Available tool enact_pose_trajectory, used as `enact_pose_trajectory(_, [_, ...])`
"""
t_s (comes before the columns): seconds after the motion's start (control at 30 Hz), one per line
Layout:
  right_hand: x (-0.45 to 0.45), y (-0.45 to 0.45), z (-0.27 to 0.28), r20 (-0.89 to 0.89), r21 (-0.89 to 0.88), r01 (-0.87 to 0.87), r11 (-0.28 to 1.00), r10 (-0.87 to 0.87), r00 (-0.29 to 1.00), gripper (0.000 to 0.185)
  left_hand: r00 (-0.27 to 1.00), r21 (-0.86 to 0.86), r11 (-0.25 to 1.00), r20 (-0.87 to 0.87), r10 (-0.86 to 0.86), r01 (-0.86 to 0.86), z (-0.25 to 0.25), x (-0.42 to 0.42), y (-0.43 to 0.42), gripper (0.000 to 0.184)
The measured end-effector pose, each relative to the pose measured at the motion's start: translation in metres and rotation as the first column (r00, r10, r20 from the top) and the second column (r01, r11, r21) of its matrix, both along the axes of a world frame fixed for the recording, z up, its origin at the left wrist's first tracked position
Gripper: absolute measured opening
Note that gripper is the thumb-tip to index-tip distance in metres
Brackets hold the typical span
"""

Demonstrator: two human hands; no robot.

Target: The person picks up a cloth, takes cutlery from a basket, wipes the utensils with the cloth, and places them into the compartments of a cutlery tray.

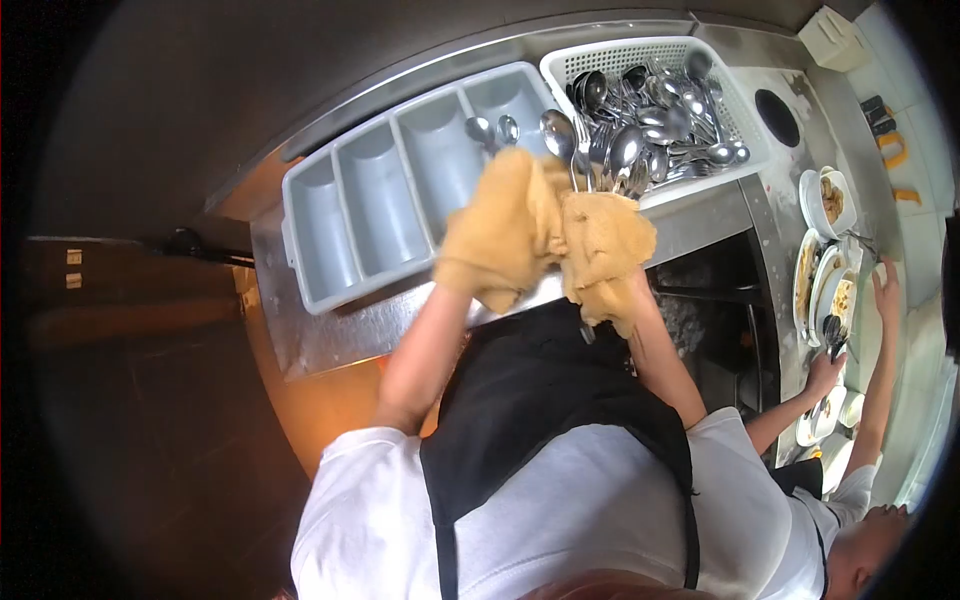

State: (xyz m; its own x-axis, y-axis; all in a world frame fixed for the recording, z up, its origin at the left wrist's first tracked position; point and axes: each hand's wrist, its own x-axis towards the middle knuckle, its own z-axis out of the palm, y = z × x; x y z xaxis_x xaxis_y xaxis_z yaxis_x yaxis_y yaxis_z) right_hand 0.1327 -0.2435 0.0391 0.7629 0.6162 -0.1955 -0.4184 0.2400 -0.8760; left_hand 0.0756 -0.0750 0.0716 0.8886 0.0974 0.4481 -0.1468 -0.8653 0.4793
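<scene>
Steel spoons and forks (558, 132) at one o'clock, clasped through tan cloth (608, 225) in right hand (603, 248); left hand (500, 225) swathed too (cannot tell its grip), blocking part of grey tray (375, 220) toward eleven. Behind, white basket (620, 55); at three, co-worker's hands (824, 373), dishes (812, 195).

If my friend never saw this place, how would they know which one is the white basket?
Find the metal counter in front of the black apron. On it, just right of the grey tray, sits the white basket. Unlike the smooth, divided tray, it has little holes and a jumbled pile of cutlery.
</scene>
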Motion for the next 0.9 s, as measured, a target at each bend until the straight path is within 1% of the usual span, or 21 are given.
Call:
enact_pose_trajectory(0.07, [0.0, -0.008, 0.01, 0.179, -0.115, -0.098, 0.988, 0.118, 0.977, 0.036, 0.997, 0.033, 0.996, 0.007, -0.081, 0.08, 0.027, 0.02, 0.02, 0.031])
enact_pose_trajectory(0.13, [-0.005, -0.013, 0.02, 0.284, -0.231, -0.168, 0.958, 0.232, 0.93, 0.036, 0.989, 0.061, 0.987, -0.005, -0.147, 0.147, 0.047, 0.028, 0.039, 0.026])
enact_pose_trajectory(0.17, [-0.005, -0.013, 0.022, 0.318, -0.271, -0.186, 0.944, 0.27, 0.909, 0.037, 0.991, -0.151, 0.98, -0.014, -0.13, 0.127, 0.048, 0.026, 0.041, 0.023])
enact_pose_trajectory(0.2, [-0.007, -0.011, 0.024, 0.309, -0.274, -0.196, 0.942, 0.279, 0.909, 0.037, 0.994, -0.36, 0.928, -0.007, -0.109, 0.1, 0.048, 0.024, 0.044, 0.021])
enact_pose_trajectory(0.23, [-0.009, -0.011, 0.023, 0.3, -0.279, -0.201, 0.939, 0.284, 0.911, 0.037, 0.999, -0.728, 0.685, -0.027, -0.039, 0.007, 0.042, 0.022, 0.039, 0.019])
enact_pose_trajectory(0.27, [-0.011, -0.008, 0.023, 0.277, -0.276, -0.206, 0.939, 0.283, 0.918, 0.037, 0.998, -0.951, 0.301, -0.063, 0.023, -0.067, 0.034, 0.017, 0.039, 0.018])
enact_pose_trajectory(0.3, [-0.013, -0.003, 0.025, 0.241, -0.255, -0.207, 0.945, 0.269, 0.932, 0.037, 0.957, -0.323, 0.916, 0.086, 0.279, -0.238, 0.025, 0.012, 0.048, 0.018])
enact_pose_trajectory(0.37, [-0.018, 0.008, 0.023, 0.178, -0.225, -0.207, 0.952, 0.249, 0.952, 0.037, 0.839, -0.669, 0.682, 0.157, 0.52, -0.297, 0.012, 0.005, 0.045, 0.021])
enact_pose_trajectory(0.4, [-0.02, 0.017, 0.022, 0.163, -0.212, -0.21, 0.954, 0.246, 0.955, 0.037, 0.761, -0.804, 0.533, 0.166, 0.627, -0.263, 0.008, 0.004, 0.044, 0.023])
enact_pose_trajectory(0.43, [-0.022, 0.026, 0.019, 0.154, -0.201, -0.213, 0.956, 0.245, 0.957, 0.038, 0.788, -0.683, 0.616, 0.096, 0.609, -0.393, 0.005, 0.002, 0.043, 0.023])
enact_pose_trajectory(0.5, [-0.024, 0.048, 0.009, 0.15, -0.17, -0.217, 0.961, 0.243, 0.958, 0.038, 0.796, -0.369, 0.726, -0.066, 0.602, -0.58, 0.0, -0.002, 0.04, 0.022])
enact_pose_trajectory(0.57, [-0.024, 0.071, 0.002, 0.149, -0.133, -0.224, 0.965, 0.243, 0.958, 0.038, 0.74, 0.011, 0.761, -0.224, 0.634, -0.648, -0.002, -0.01, 0.041, 0.022])
enact_pose_trajectory(0.6, [-0.022, 0.082, 0.0, 0.152, -0.114, -0.227, 0.967, 0.242, 0.958, 0.038, 0.69, 0.204, 0.749, -0.296, 0.661, -0.63, -0.004, -0.017, 0.042, 0.022])
enact_pose_trajectory(0.63, [-0.022, 0.092, -0.003, 0.15, -0.1, -0.232, 0.968, 0.245, 0.958, 0.038, 0.7, 0.456, 0.695, -0.194, 0.687, -0.556, -0.004, -0.031, 0.038, 0.021])
enact_pose_trajectory(0.67, [-0.022, 0.101, -0.007, 0.154, -0.089, -0.235, 0.968, 0.246, 0.957, 0.039, 0.704, 0.696, 0.531, -0.051, 0.709, -0.484, -0.004, -0.045, 0.033, 0.02])
enact_pose_trajectory(0.7, [-0.02, 0.11, -0.009, 0.154, -0.071, -0.233, 0.97, 0.241, 0.958, 0.039, 0.709, 0.848, 0.302, 0.116, 0.695, -0.435, -0.004, -0.058, 0.029, 0.02])
enact_pose_trajectory(0.77, [-0.016, 0.125, -0.012, 0.155, -0.043, -0.232, 0.972, 0.236, 0.959, 0.039, 0.771, 0.81, 0.416, 0.068, 0.633, -0.413, 0.006, -0.069, 0.043, 0.016])
enact_pose_trajectory(0.8, [-0.016, 0.131, -0.014, 0.15, -0.032, -0.233, 0.972, 0.235, 0.96, 0.039, 0.806, 0.647, 0.607, 0.019, 0.592, -0.462, 0.003, -0.068, 0.051, 0.016])
enact_pose_trajectory(0.83, [-0.015, 0.135, -0.014, 0.147, -0.025, -0.236, 0.971, 0.237, 0.96, 0.039, 0.837, 0.526, 0.718, -0.018, 0.546, -0.457, 0.008, -0.068, 0.059, 0.017])
enact_pose_trajectory(0.87, [-0.016, 0.137, -0.015, 0.14, -0.02, -0.238, 0.971, 0.239, 0.961, 0.039, 0.868, 0.391, 0.808, -0.044, 0.495, -0.441, 0.017, -0.067, 0.066, 0.018])
enact_pose_trajectory(0.9, [-0.017, 0.138, -0.018, 0.135, -0.016, -0.24, 0.971, 0.24, 0.961, 0.039, 0.891, 0.338, 0.851, -0.072, 0.448, -0.401, 0.03, -0.068, 0.075, 0.019])
